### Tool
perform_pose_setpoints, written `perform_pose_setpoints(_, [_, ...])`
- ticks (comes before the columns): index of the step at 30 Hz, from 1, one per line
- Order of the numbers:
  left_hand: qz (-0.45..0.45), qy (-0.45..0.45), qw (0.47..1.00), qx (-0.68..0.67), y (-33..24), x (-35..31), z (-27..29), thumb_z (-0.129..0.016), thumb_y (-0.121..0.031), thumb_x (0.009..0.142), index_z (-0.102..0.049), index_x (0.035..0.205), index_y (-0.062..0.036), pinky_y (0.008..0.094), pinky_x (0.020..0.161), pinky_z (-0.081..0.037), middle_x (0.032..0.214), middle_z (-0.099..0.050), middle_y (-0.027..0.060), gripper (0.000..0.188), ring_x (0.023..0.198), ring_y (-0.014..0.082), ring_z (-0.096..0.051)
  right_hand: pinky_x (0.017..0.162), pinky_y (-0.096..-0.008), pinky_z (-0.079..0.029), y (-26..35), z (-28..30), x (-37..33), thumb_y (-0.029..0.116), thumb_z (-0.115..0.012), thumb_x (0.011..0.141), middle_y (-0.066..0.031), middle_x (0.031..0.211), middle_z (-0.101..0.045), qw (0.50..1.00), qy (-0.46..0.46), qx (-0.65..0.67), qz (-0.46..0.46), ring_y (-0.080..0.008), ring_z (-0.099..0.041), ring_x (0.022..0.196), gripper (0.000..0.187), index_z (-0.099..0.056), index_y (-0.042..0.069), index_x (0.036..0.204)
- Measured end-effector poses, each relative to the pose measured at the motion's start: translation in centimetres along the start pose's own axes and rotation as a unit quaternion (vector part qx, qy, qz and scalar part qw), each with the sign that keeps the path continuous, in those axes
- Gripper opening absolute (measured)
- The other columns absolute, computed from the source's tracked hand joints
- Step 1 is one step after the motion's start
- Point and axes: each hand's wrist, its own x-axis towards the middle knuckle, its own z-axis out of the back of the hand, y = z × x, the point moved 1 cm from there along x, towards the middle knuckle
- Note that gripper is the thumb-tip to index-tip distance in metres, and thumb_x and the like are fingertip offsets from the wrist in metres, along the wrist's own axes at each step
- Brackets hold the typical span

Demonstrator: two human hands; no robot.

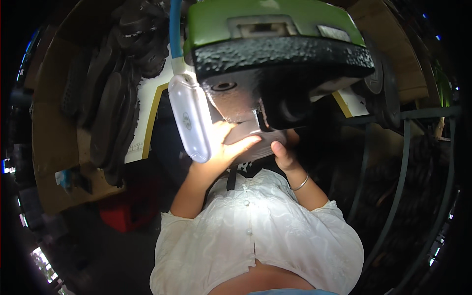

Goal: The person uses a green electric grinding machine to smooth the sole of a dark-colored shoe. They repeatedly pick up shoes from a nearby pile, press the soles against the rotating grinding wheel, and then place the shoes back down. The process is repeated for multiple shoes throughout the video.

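Observation:
A green and black machine head (pixel 280 56) fills the upper middle and hides part of what lies under it. Just below it is a pale grey, rounded piece (pixel 253 152) with fine ridges; its exact kind I cannot make out. My left hand (pixel 223 147) grips this piece from the left, thumb laid across its top. On the other side my right hand (pixel 285 157) holds its edge, with the thumb up and the other fingers mostly hidden. A white oblong lamp (pixel 189 118) hangs close beside my left hand and lights it.
Dark shoe soles (pixel 113 113) pile up in a cardboard box (pixel 54 142) on the left. More dark soles (pixel 383 88) stand by cardboard at the right. Grey metal rails (pixel 405 157) run down the right side. A red object (pixel 123 211) sits low left.

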Motion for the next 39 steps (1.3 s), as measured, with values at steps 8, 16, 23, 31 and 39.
perform_pose_setpoints(8, [0.218,0.082,0.965,-0.121,2.1,-0.3,2.0,-0.078,-0.025,0.063,-0.061,0.068,-0.0023,0.0285,0.045,-0.042,0.059,-0.057,0.0041,0.029,0.047,0.0166,-0.054,0.078,-0.025,-0.044,0.3,-1.7,0.0,0.009,-0.065,0.072,-0.0093,0.099,-0.056,0.993,0.086,0.018,-0.077,-0.0127,-0.053,0.09,0.046,-0.046,-0.005,0.112])
perform_pose_setpoints(16, [0.315,0.001,0.913,-0.257,1.0,-3.7,-0.9,-0.069,-0.028,0.074,-0.063,0.093,0.0012,0.0308,0.074,-0.046,0.088,-0.065,0.0108,0.036,0.082,0.02,-0.062,0.068,-0.021,-0.045,1.1,-0.5,2.0,0.014,-0.069,0.069,-0.006,0.085,-0.059,0.988,0.099,-0.064,-0.101,-0.009,-0.055,0.076,0.04,-0.053,-0.007,0.1])
perform_pose_setpoints(23, [0.348,-0.138,0.852,-0.366,-1.6,-5.2,-5.5,-0.064,-0.023,0.08,-0.056,0.101,0.0021,0.0287,0.076,-0.044,0.094,-0.059,0.0088,0.033,0.085,0.0171,-0.055,0.075,-0.0244,-0.045,4.3,-1.6,5.4,0.011,-0.07,0.067,-0.0062,0.093,-0.061,0.976,0.173,-0.118,-0.067,-0.0115,-0.056,0.083,0.04,-0.056,-0.003,0.101])
perform_pose_setpoints(31, [0.318,-0.113,0.837,-0.432,-1.9,-0.5,-3.9,-0.069,-0.016,0.074,-0.061,0.089,0.0011,0.0279,0.074,-0.047,0.084,-0.063,0.0071,0.025,0.077,0.016,-0.059,0.09,-0.03,-0.039,0.2,2.7,0.1,0.016,-0.071,0.068,-0.0107,0.109,-0.056,0.939,0.226,-0.084,-0.245,-0.0181,-0.051,0.103,0.056,-0.048,-0.004,0.115])
perform_pose_setpoints(39, [0.322,-0.082,0.808,-0.486,-0.6,-4.5,-4.2,-0.065,-0.023,0.079,-0.048,0.112,0.0037,0.0276,0.083,-0.043,0.102,-0.058,0.0081,0.045,0.093,0.015,-0.054,0.057,-0.0192,-0.039,5.1,13.3,-3.4,0.01,-0.073,0.065,0.0028,0.071,-0.057,0.905,0.083,-0.209,-0.36,-0.0046,-0.05,0.065,0.021,-0.062,-0.001,0.079])
